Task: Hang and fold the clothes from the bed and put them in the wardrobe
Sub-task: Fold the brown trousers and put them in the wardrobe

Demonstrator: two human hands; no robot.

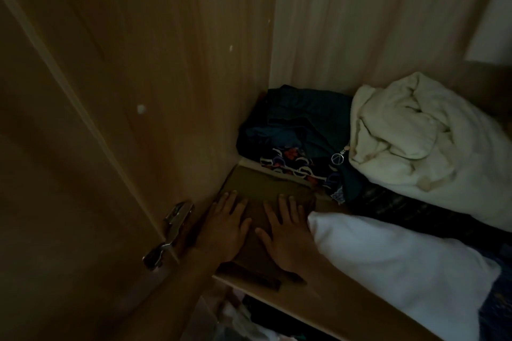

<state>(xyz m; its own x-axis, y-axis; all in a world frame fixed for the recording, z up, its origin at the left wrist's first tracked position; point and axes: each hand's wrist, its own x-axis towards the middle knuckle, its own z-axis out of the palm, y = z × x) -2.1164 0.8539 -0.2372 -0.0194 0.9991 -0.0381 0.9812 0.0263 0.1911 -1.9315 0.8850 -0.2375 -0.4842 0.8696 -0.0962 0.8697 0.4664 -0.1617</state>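
Inside a dim light-wood wardrobe (171, 69), you press both hands flat on a folded olive-brown cloth garment (257, 219) lying at the shelf's (318, 302) left end. Your left hand (227, 227) and right hand (285, 232) lie side by side, fingers straight and slightly spread. A white pillow (388, 268) sits just right.

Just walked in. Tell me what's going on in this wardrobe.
A person is pressing both hands flat on a folded brown garment lying on a wardrobe shelf, left hand beside right hand, fingers straight. Behind it sit dark folded clothes; a cream bundle and a white pillow lie to the right.
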